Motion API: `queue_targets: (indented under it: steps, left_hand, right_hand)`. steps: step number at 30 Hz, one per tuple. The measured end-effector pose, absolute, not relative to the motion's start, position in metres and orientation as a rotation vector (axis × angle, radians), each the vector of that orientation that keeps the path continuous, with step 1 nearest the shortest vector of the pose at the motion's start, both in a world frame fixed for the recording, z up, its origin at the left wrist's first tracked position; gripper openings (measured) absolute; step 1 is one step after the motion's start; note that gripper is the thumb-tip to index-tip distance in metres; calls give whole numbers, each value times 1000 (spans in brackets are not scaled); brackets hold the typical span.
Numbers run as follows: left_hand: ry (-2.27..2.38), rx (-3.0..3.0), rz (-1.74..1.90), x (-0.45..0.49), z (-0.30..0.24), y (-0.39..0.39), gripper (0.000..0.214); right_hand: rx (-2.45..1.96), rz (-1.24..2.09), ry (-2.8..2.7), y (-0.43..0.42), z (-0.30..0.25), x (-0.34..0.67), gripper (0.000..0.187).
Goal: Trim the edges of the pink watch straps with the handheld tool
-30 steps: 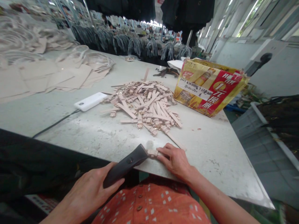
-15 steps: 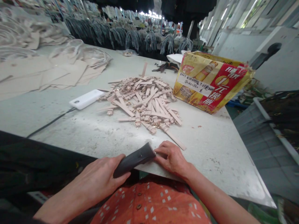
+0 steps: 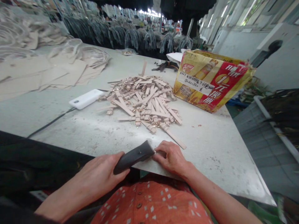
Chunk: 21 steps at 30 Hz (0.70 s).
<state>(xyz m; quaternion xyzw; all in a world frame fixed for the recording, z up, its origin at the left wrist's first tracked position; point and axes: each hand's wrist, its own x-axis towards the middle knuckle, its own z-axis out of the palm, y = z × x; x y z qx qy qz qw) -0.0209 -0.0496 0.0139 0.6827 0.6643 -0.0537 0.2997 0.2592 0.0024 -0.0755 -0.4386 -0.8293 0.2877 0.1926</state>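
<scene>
My left hand (image 3: 105, 170) is wrapped round a black, clipper-shaped hand tool (image 3: 135, 156), held at a slant over the table's near edge. The tool's broad end points up and right, towards my right hand (image 3: 170, 158). Thumb and fingertips of that hand are closed in a pinch right at this end; what they hold, if anything, is too small and hidden to name. Just beyond both hands lies a heap of pale beige straps (image 3: 149, 102) with gold-coloured buckles. One strap (image 3: 174, 137) sticks out of the heap towards my right hand.
A white power bank (image 3: 85, 99) with a black cable (image 3: 50, 123) lies left of the heap. A yellow and red carton (image 3: 201, 82) stands at the back right. Flat beige pieces (image 3: 63, 73) cover the far left. Beyond the table's right edge is a grey bin (image 3: 266, 137).
The tool's broad end and my right fingertips have shifted very slightly left. Both hands keep the same closed grip, and the heap lies as before.
</scene>
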Motion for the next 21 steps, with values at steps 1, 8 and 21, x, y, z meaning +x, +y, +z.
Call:
queue_targets:
  steps: [1,8,21]
  left_hand:
    - [1766,1822,-162,-17,14,-47,27]
    - [1762,1827,-107,-20,4,-39,34]
    - [1829,1730,-123,-39,18,-60,42]
  right_hand:
    - [-1241,819,-2325,2,-74,259,11]
    - [-1394,755,-2309,0,-69,250,19]
    - [-1162,551,-2225,-4,-88,251,14]
